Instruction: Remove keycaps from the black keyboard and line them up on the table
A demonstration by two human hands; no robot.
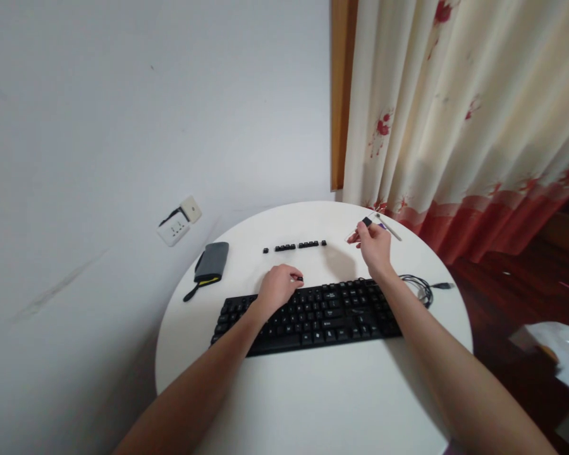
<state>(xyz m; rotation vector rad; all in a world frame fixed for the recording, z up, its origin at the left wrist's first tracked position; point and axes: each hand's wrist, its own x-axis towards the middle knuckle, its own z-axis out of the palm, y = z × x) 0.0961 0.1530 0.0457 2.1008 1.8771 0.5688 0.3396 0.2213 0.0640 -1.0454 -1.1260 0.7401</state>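
Now L hand (277,288) pinching keycap (300,279), R hand (375,248) gripping blk item (367,221), pouch (212,260) nr kbd (329,321)

– What does the person's left hand (275,288) look like?
– Bare, with rounded knuckles and slim fingers (293,273); finer detail is too small to make out
– And the right hand (375,248)?
– Bare as well, of like build, running into a narrow wrist (384,273)
– What shows behind the hands?
– A left forearm (208,373), bare, thickening away from the left hand, and a right forearm (443,357), bare too, with the same taper
– Any clothing?
– Far back from the right hand, beside that forearm, a small purple patch (452,448) shows; whether it is clothing cannot be told
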